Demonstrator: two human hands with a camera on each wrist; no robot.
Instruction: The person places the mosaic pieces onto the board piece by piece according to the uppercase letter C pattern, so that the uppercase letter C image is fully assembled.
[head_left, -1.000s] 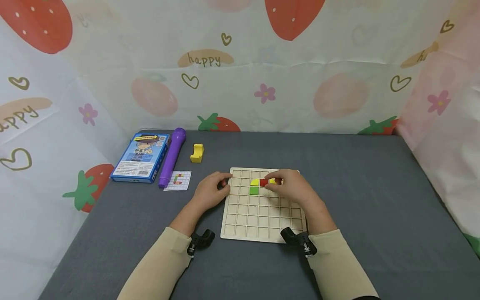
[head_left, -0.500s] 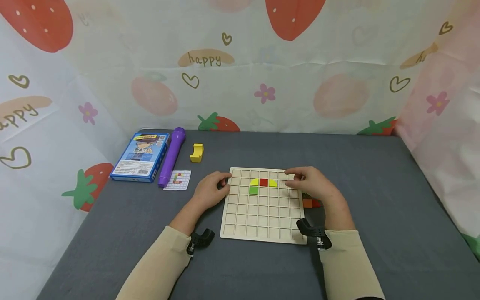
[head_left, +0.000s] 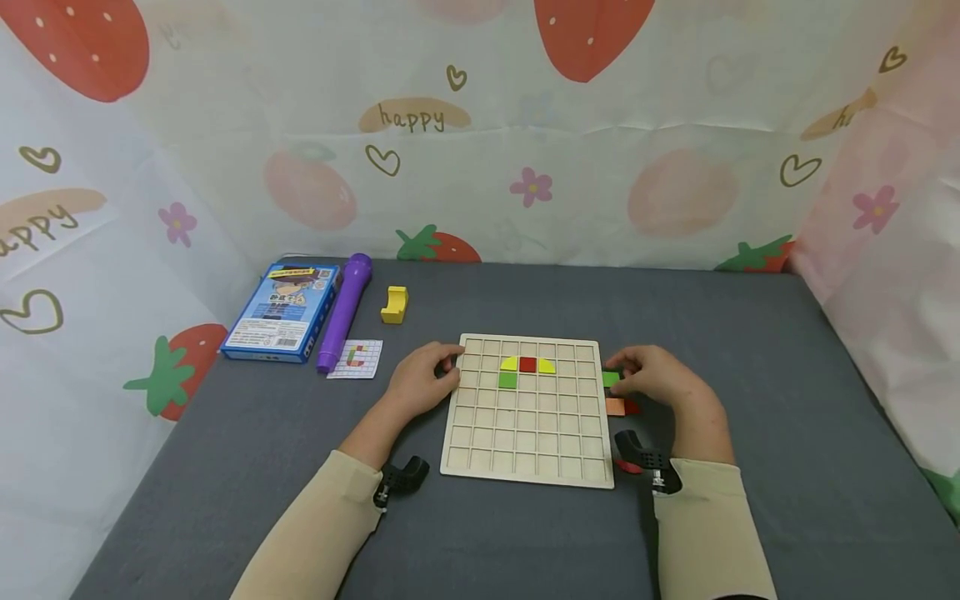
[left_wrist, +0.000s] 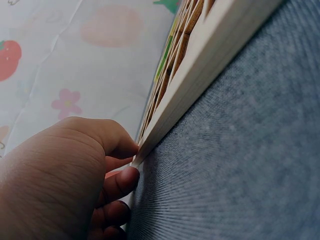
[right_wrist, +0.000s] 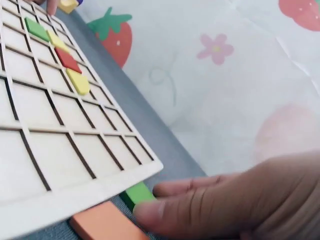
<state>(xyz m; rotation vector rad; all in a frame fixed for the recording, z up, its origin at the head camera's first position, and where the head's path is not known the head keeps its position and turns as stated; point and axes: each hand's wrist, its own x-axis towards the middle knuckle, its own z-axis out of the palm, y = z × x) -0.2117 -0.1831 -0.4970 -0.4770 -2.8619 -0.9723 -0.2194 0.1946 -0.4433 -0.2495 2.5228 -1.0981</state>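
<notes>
A pale wooden grid board [head_left: 527, 425] lies on the grey table. My left hand [head_left: 420, 382] holds its upper left edge, with the thumb and a finger at the rim in the left wrist view. On the board sit a green block [head_left: 507, 381], a red block [head_left: 527, 365] and two rounded yellow pieces, one at the left and one at the right [head_left: 547, 366] of the red one. Just off the board's right edge, my right hand [head_left: 663, 379] has its thumb and fingers about another green block [right_wrist: 138, 195], partly hidden by the thumb.
Beside the board's right edge lie an orange block [head_left: 615, 407] and red pieces [head_left: 628, 467], partly covered by the right arm. Back left are a blue box [head_left: 281, 312], a purple microphone-shaped tube [head_left: 345, 312], a pattern card [head_left: 362, 358] and a yellow curved block [head_left: 394, 305].
My right hand has left the yellow piece on the board and moved right, past the edge, to the loose green block. My left hand stays at the board's edge.
</notes>
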